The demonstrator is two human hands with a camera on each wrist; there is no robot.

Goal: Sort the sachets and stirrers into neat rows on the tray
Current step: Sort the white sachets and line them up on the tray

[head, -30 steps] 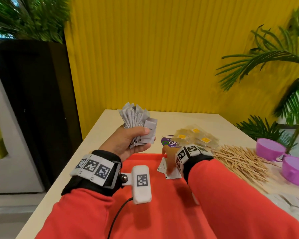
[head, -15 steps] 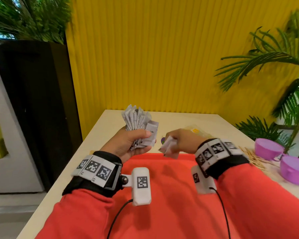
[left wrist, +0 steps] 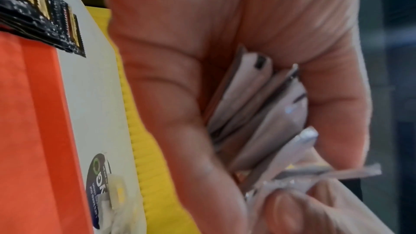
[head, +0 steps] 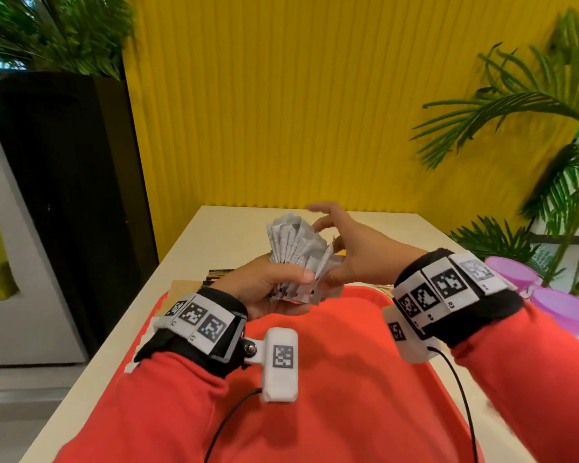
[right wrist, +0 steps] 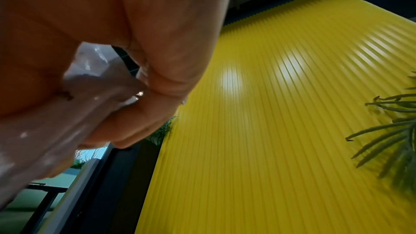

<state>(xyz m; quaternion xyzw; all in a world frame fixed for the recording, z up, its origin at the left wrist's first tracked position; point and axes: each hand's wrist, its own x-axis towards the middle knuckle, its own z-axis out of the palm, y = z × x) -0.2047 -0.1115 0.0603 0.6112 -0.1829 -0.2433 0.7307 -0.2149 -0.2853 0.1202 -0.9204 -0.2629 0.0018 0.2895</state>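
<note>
Head view: your right hand (head: 345,248), off the tray (head: 348,345) a second ago, is now apparently pinching a sachet against the white sachets (head: 295,248) your left hand (head: 268,289) is clutching above it — collecting, not yet laying rows.

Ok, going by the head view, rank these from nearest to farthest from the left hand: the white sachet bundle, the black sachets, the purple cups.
1. White sachet bundle: gripped in the left hand itself.
2. Black sachets: on the table just beyond the hand, off the tray's far left corner.
3. Purple cups: far right, past the right wrist.
</note>
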